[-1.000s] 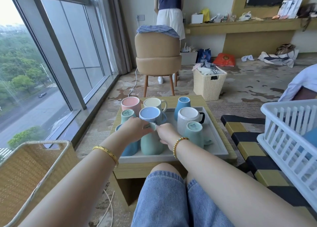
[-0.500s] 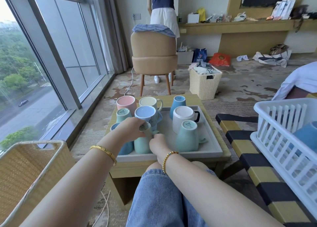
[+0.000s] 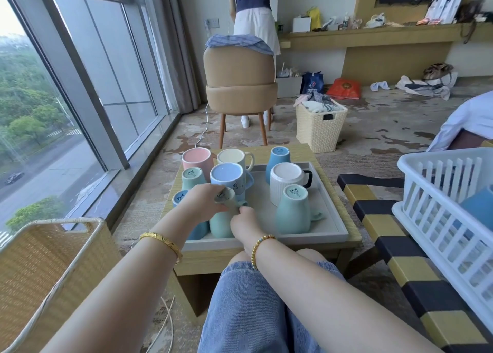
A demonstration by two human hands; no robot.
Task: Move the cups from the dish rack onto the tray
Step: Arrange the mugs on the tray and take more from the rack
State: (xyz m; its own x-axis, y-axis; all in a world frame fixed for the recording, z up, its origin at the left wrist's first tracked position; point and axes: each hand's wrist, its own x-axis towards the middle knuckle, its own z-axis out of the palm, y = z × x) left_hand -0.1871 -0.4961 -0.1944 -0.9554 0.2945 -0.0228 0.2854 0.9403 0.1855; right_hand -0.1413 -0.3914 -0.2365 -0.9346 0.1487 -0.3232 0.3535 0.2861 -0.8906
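While upside down, mint cup (image 3: 220, 223) in left hand's (image 3: 204, 202) grip.

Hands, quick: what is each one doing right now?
Left hand: grips the base of the green cup on the tray.
Right hand: holds that cup's handle.

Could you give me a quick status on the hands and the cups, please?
Left hand and right hand both grip mint cup, upside down on tray. One blue cup left in dish rack. Neighbouring cups crowd it.
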